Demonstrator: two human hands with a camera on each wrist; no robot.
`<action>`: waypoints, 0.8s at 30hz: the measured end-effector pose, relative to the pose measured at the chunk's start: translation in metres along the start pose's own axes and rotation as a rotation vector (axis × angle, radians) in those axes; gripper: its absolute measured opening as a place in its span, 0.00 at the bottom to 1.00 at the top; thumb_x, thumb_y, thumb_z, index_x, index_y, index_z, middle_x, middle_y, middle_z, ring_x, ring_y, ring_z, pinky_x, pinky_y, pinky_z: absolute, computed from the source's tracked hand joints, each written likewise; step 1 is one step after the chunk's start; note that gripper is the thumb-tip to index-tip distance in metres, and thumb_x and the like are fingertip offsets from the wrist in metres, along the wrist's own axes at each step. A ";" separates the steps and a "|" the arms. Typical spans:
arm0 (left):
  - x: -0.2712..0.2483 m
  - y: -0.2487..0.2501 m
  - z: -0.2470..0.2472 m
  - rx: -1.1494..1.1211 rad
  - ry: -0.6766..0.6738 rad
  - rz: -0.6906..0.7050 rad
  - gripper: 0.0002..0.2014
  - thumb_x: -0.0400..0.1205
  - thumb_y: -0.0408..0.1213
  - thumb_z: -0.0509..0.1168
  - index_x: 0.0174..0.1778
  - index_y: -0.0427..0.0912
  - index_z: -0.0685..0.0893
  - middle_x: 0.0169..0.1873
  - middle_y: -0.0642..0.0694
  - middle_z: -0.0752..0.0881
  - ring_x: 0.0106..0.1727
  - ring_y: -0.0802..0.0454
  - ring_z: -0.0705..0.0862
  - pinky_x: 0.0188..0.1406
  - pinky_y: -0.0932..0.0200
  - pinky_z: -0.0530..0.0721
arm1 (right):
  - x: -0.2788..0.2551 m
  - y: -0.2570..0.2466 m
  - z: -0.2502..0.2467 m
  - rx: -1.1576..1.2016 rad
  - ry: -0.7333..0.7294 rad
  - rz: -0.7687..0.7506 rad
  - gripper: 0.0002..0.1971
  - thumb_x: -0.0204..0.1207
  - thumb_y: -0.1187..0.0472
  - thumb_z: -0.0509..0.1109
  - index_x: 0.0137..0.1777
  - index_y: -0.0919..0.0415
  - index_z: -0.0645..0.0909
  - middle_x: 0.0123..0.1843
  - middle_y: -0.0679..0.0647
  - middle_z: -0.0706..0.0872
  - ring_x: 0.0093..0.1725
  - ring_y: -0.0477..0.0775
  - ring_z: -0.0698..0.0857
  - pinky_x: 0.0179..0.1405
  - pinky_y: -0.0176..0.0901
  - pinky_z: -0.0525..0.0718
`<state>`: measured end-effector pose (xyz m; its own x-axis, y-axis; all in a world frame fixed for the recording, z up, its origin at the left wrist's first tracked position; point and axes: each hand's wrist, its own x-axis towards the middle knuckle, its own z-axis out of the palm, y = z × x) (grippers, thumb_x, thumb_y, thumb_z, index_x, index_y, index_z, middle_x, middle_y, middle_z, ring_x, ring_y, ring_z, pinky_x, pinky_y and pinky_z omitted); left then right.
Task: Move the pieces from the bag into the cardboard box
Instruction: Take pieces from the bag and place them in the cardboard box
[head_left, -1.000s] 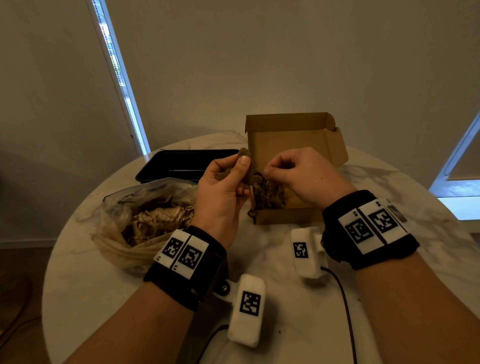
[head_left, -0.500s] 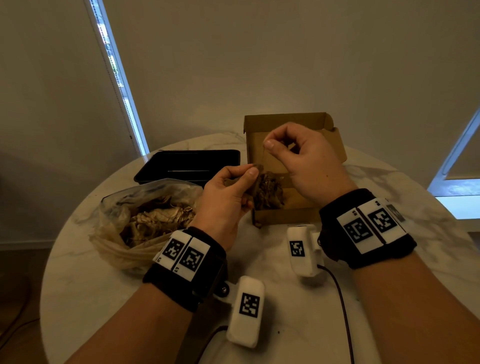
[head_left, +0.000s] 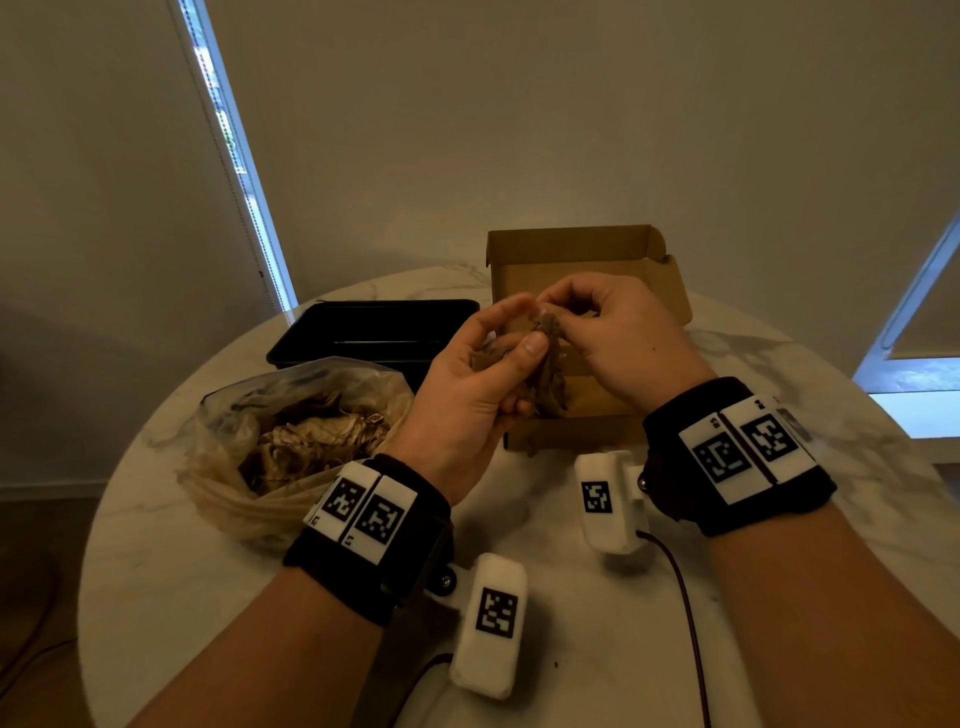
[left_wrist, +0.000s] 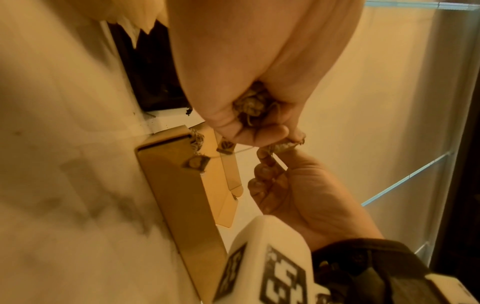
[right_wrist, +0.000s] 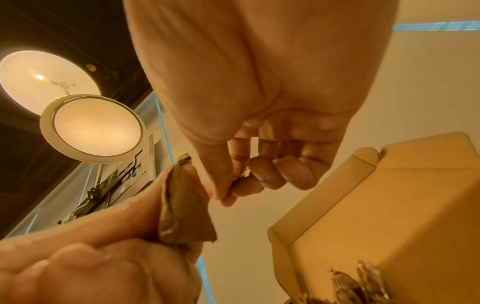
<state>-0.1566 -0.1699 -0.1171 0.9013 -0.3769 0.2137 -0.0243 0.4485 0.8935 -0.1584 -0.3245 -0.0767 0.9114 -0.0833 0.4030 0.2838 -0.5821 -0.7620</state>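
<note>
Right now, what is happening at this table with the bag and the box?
A person is moving dried brown pieces from a plastic bag into an open cardboard box. The left hand grips a clump of pieces just above the box, and the right hand pinches at the top of that clump, apparently picking one piece off. Some pieces already lie in the box; many remain in the bag. A black tray stands behind the bag on the round table.

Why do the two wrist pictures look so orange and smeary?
Left wrist view: warm orange cast, the table smeared by blur, the cardboard box sharper. Right wrist view: same cast, a glaring round ceiling lamp, and the left hand blurred up close. Head view: dim, greyer.
</note>
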 end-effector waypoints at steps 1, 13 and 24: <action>0.000 0.000 0.000 0.000 0.005 0.002 0.19 0.85 0.29 0.67 0.72 0.45 0.82 0.38 0.55 0.88 0.26 0.63 0.78 0.29 0.67 0.79 | 0.000 0.000 0.000 0.002 -0.008 0.011 0.07 0.84 0.57 0.71 0.45 0.46 0.86 0.44 0.41 0.88 0.47 0.39 0.84 0.44 0.35 0.77; 0.009 -0.006 -0.010 -0.045 0.391 -0.024 0.05 0.88 0.36 0.66 0.55 0.39 0.85 0.37 0.44 0.83 0.30 0.58 0.78 0.30 0.65 0.81 | -0.006 -0.008 0.002 0.050 -0.152 -0.033 0.05 0.79 0.52 0.77 0.45 0.52 0.88 0.39 0.42 0.87 0.35 0.30 0.82 0.40 0.29 0.77; 0.000 -0.005 0.001 0.208 0.123 -0.150 0.10 0.87 0.41 0.68 0.60 0.42 0.89 0.37 0.49 0.85 0.33 0.58 0.77 0.35 0.63 0.78 | -0.001 0.000 -0.006 -0.006 -0.065 -0.034 0.05 0.82 0.54 0.73 0.44 0.46 0.85 0.41 0.41 0.87 0.36 0.27 0.81 0.41 0.31 0.75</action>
<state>-0.1566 -0.1726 -0.1213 0.9468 -0.3198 0.0349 0.0365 0.2146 0.9760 -0.1611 -0.3293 -0.0744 0.9185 -0.0107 0.3952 0.3137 -0.5887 -0.7450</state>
